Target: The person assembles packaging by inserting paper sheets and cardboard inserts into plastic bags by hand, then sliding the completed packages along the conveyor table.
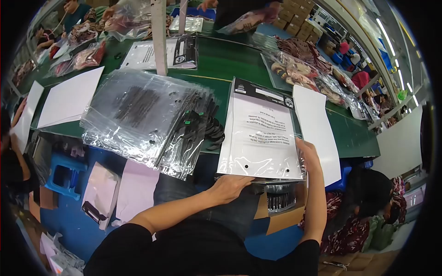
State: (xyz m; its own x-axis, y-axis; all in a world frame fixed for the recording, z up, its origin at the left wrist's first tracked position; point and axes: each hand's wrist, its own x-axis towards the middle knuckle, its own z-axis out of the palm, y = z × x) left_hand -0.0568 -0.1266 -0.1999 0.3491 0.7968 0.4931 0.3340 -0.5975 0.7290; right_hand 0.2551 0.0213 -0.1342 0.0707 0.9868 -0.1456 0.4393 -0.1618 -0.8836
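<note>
In front of me lies a clear plastic bag (258, 133) with a white printed card inside and a black header across its far end. Its near edge overhangs the green table. My left hand (230, 187) is closed at that near edge, some fingertips hidden under the bag. Around the right edge curls my right hand (309, 156), thumb on top. Beside the bag on the left rests a pile of clear plastic bags (133, 106) with black strap-like pieces (214, 131) at its right side. A white sheet (317, 133) touches the right side.
The green table (214, 55) carries another black-headed packet (184, 50) behind a white post (159, 37). Bagged patterned garments (294, 69) lie at the back right. Below stand an open carton (285, 216) and a blue stool (64, 172). Other people work around the table.
</note>
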